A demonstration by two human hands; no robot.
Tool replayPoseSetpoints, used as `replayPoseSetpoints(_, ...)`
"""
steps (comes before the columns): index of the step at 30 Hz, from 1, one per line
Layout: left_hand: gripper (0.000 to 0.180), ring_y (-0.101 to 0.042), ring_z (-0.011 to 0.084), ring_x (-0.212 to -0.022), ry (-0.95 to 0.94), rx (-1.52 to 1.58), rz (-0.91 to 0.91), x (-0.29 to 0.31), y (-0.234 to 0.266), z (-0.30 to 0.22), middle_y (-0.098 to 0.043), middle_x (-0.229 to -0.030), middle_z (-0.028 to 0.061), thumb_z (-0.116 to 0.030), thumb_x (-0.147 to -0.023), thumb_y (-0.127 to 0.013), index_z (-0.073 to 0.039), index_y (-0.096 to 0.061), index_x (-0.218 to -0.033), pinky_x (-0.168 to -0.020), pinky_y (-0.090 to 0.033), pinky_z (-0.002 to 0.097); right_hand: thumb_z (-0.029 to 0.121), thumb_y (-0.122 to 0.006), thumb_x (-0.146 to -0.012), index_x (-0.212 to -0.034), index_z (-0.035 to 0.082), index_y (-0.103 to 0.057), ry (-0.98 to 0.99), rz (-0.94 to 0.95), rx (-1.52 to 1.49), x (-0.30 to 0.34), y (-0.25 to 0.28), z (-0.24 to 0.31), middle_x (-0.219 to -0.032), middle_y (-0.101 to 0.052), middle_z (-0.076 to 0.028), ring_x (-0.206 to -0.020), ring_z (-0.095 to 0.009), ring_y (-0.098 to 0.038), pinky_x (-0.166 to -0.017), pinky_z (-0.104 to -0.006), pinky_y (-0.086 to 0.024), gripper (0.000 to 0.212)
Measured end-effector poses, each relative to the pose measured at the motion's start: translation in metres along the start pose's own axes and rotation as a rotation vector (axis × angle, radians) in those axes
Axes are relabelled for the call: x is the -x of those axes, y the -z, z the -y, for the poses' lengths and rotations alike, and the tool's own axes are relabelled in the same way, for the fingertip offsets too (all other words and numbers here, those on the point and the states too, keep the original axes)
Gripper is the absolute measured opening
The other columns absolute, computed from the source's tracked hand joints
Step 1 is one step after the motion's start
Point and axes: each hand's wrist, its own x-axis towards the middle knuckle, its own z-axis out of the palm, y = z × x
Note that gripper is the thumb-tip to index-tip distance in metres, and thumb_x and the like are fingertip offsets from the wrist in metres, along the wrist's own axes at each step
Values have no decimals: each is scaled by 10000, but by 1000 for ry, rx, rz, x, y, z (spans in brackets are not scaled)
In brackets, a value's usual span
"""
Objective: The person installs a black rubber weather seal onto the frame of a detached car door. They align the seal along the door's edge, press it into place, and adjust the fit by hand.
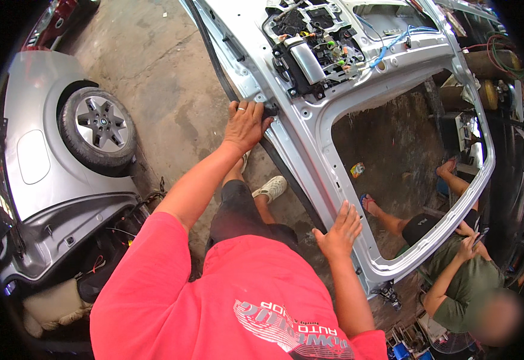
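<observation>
Vehicle frame (314,139) holds blue wires (380,55) — left hand (247,127) at its edge.

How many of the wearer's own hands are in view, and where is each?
2. The left hand lies at the outer edge of the silver frame, by the black strip; the right hand is spread on or just over the frame, lower in the picture.

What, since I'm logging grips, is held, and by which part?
The left hand covers the black strip at the silver frame's edge; whether it grips cannot be told. The right hand, open at the frame, holds nothing.
</observation>
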Motion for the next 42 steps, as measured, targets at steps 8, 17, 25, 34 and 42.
replayPoseSetpoints(8,381,-575,289,-1170,52,53,5,-10,-1,-13,-671,-1174,90,-406,-908,-741,-96,-658,-1112,-1026,-349,468,402,-937,-707,-1659,47,-90,2,16,13,0,0,-1,-1632,-253,-288,-1499,-499,-280,-1193,-708,-225,1323)
replayPoseSetpoints(17,510,-588,326,-1191,36,218,-45,11,-4,-2,-690,-1202,105,-270,-887,-780,-120,-673,-1362,-1081,-388,484,409,-939,-703,-1662,53,-100,-12,24,2,0,1,-2,-1638,-240,-281,-1508,-486,-266,-1198,-704,-220,1322)
replayPoseSetpoints(25,499,-677,356,-1047,249,556,15,18,-9,9,-735,-1127,149,-174,-827,-845,-94,-692,-1296,-946,-533,434,392,-940,-703,-1664,71,-94,-16,32,-5,-1,1,-1,-1642,-235,-271,-1507,-483,-264,-1196,-716,-222,1320)
replayPoseSetpoints(34,425,-687,346,-1035,220,590,-10,21,-7,-5,-729,-1102,175,-153,-859,-796,-86,-697,-1267,-926,-548,429,379,-940,-702,-1662,73,-100,-25,38,-21,-1,3,0,-1642,-233,-269,-1507,-482,-262,-1195,-721,-220,1312)
replayPoseSetpoints(42,232,-684,119,-859,645,980,-132,32,-31,5,-730,-969,46,-120,-871,-869,5,-742,-1020,-780,-566,286,375,-948,-689,-1652,68,-119,-24,30,-29,-1,5,1,-1630,-252,-270,-1498,-479,-276,-1185,-729,-231,1308)
